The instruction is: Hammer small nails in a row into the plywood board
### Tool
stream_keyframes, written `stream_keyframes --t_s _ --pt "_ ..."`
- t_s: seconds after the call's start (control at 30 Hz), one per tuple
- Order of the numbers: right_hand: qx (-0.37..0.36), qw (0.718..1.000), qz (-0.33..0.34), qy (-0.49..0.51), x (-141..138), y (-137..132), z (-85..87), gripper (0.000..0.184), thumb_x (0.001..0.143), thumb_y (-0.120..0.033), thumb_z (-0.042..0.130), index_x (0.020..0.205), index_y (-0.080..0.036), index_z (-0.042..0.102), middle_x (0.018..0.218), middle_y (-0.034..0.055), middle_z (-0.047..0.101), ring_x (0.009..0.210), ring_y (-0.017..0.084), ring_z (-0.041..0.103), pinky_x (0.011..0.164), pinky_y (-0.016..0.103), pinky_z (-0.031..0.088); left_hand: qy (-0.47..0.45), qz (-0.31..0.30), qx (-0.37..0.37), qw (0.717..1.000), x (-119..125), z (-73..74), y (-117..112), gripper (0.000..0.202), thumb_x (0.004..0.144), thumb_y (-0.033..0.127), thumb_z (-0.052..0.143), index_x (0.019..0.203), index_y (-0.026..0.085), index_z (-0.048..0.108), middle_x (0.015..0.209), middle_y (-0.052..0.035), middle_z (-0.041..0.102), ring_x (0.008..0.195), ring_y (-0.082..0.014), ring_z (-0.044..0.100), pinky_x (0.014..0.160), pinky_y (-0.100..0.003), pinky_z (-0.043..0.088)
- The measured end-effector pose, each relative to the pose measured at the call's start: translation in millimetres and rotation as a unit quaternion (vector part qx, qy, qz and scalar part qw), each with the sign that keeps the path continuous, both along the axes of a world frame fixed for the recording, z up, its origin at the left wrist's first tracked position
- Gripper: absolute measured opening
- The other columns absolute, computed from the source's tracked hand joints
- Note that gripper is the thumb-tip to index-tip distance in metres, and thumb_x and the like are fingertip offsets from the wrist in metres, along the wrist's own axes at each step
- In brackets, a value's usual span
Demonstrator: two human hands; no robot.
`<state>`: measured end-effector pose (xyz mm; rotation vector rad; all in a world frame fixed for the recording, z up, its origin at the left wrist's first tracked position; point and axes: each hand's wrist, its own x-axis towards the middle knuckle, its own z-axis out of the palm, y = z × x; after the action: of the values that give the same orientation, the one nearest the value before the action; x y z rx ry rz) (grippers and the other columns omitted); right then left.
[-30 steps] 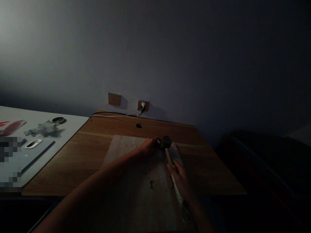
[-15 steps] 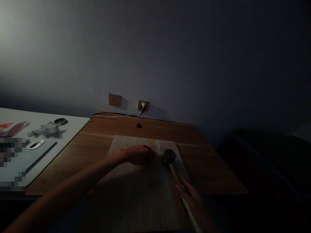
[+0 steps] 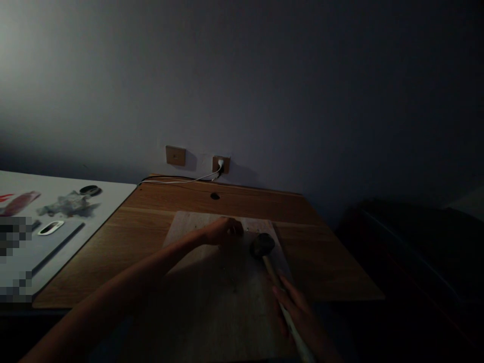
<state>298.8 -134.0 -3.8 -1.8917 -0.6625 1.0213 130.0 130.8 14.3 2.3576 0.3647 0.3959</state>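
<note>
A pale wooden board (image 3: 196,275) lies on a brown wooden table (image 3: 113,247). My right hand (image 3: 298,315) is closed round the light handle of a hammer (image 3: 270,267), whose dark head rests near the board's far right. My left hand (image 3: 223,231) reaches over the board's far edge, left of the hammer head, with fingers pinched together on something too small to make out. A small nail (image 3: 234,289) lies on the board between my arms. The room is very dim.
A white table (image 3: 109,194) at the left carries a dark slab, a small round lid and other bits. Two wall sockets sit behind, one with a white plug and cable (image 3: 189,179). Dark furniture stands at the right.
The hammer head has come back from the board's far edge toward me and rests lower. My left hand drew back, then reached forward again to the far edge.
</note>
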Motion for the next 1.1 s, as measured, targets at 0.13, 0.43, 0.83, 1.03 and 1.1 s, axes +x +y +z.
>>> stream_keyframes --t_s 0.13,0.43,0.83,1.03,1.1 --pt "0.030 0.999 -0.015 -0.029 1.1 0.8 0.9 0.064 0.067 -0.067 0.075 0.116 -0.027 0.072 0.096 0.0076 0.074 0.091 0.028 0.071 0.068 0.033 0.057 0.012 0.062 0.003 0.998 8.6 -9.5 12.5 0.021 0.079 0.008 0.059 0.094 0.015 0.074 0.089 -0.0039 0.075 0.078 -0.0139 0.067 0.070 -0.021 0.049" --pt "-0.045 0.999 0.004 0.016 -1.5 -0.5 1.0 0.089 0.071 -0.076 0.066 0.142 -0.023 0.055 0.106 0.0100 0.073 0.084 0.025 0.072 0.057 0.030 0.055 0.027 0.161 0.076 0.984 14.5 -19.2 17.4 0.027 0.081 0.010 0.058 0.098 0.019 0.076 0.094 -0.0042 0.077 0.086 -0.0174 0.069 0.081 -0.025 0.051" --pt "-0.007 0.999 0.035 -0.023 -1.2 3.7 2.1 0.081 0.072 -0.075 0.066 0.134 -0.023 0.063 0.089 0.0056 0.070 0.070 0.021 0.068 0.058 0.030 0.055 -0.030 0.117 0.129 0.984 17.0 -30.5 5.0 0.022 0.086 0.010 0.057 0.099 0.018 0.073 0.099 -0.0068 0.071 0.090 -0.0176 0.066 0.084 -0.026 0.050" --pt "0.085 0.993 0.075 -0.029 -6.6 31.8 13.1 0.062 0.079 -0.070 0.063 0.116 -0.020 0.066 0.064 -0.0036 0.057 0.045 0.012 0.052 0.040 0.024 0.042 -0.056 0.143 0.057 0.987 16.5 -37.6 11.8 0.017 0.080 0.008 0.062 0.091 0.016 0.071 0.089 -0.0036 0.071 0.080 -0.0160 0.065 0.076 -0.025 0.048" --pt "0.112 0.988 0.107 -0.014 -8.9 44.6 18.2 0.052 0.082 -0.066 0.062 0.105 -0.020 0.064 0.058 -0.0068 0.052 0.037 0.009 0.044 0.035 0.021 0.035 -0.060 0.151 0.047 0.986 16.4 -38.7 12.4 0.023 0.078 0.008 0.063 0.097 0.017 0.070 0.087 -0.0025 0.072 0.078 -0.0160 0.065 0.073 -0.025 0.048"
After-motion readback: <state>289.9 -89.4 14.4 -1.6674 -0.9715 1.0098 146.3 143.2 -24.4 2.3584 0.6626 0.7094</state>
